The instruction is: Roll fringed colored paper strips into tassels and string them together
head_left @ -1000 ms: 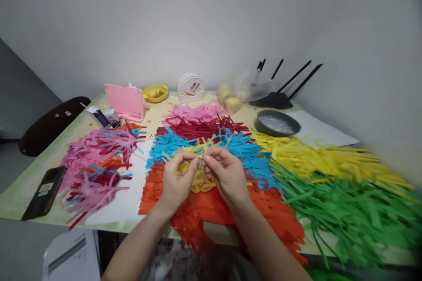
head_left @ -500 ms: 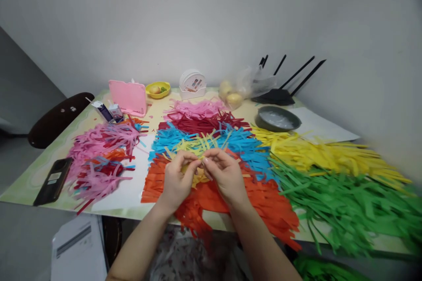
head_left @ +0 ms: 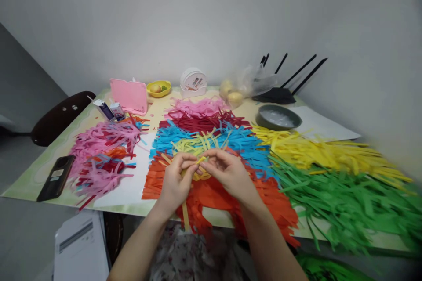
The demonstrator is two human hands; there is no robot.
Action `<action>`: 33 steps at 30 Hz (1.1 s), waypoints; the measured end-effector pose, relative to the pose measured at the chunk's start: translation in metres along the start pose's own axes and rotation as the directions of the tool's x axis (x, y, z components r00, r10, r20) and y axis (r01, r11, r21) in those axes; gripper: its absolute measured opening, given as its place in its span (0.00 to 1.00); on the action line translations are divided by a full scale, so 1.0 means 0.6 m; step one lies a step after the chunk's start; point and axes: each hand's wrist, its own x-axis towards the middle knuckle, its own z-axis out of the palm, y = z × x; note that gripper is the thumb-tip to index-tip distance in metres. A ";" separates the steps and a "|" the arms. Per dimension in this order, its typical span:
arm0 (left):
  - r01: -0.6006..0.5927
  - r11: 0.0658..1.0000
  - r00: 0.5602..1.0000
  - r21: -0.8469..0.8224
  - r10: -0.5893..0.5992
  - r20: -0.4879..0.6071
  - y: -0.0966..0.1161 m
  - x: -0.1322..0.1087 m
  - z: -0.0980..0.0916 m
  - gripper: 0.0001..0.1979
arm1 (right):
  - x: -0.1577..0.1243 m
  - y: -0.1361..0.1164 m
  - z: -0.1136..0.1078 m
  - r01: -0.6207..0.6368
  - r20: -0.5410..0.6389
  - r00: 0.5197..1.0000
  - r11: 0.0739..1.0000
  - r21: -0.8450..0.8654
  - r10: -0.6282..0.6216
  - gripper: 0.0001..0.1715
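Note:
My left hand and my right hand meet at the middle of the table, fingertips pinched close together. Between them they grip a narrow yellow strip, which looks like paper or thin fabric. A loose end of a pale yellow strip hangs below my left hand. Just beyond my fingers lies a heap of pale yellow strips, on top of blue fringed strips. Orange fringed strips spread under both hands and droop over the table's near edge.
Dark red strips and pink strips lie farther back. Yellow fringe and green fringe cover the right side. A phone, mixed pink bundles, a pink tablet case, a dark bowl and a black router stand around.
My fingers have shifted slightly on the yellow strip, and more of it shows between them. A pale strip end now hangs below my left hand. The view has moved a little.

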 end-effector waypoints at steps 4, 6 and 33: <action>0.046 0.997 0.997 -0.064 -0.042 0.067 0.001 0.004 -0.002 0.08 | 0.000 -0.012 -0.007 0.027 -0.012 1.000 0.996 -0.080 -0.028 0.11; 0.057 0.993 0.996 -0.099 -0.051 0.069 0.002 0.009 -0.003 0.09 | 0.000 -0.016 -0.005 0.037 0.000 0.999 0.996 -0.077 -0.037 0.12; -0.026 0.324 0.989 0.946 0.146 -0.023 -0.019 0.197 -0.414 0.08 | -0.019 0.058 -0.030 0.149 -0.073 0.976 0.878 -0.454 -0.203 0.11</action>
